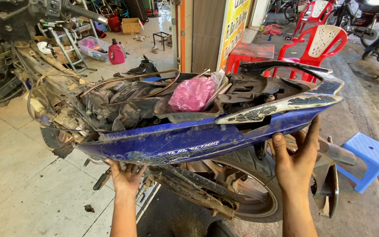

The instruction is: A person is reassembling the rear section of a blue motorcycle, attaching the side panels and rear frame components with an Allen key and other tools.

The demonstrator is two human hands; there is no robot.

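Observation:
A dirty motorcycle with its seat off stands in front of me. Its scratched blue side panel (185, 142) runs along the body under the open frame. My left hand (126, 175) grips the panel's lower front edge from below. My right hand (295, 158) grips the rear end of the panel under the tail, fingers curled behind it. A pink plastic bag (192, 93) lies in the open seat bay. The rear wheel (253, 193) and a rusty swingarm (194, 188) show beneath the panel.
A chrome exhaust (330, 175) sits right of my right hand. A blue plastic stool (369, 158) stands at the right. Red plastic chairs (321, 41) and a red table (251, 52) stand behind. A red jug (116, 52) and a step ladder (69, 48) stand on the tiled floor (18, 175).

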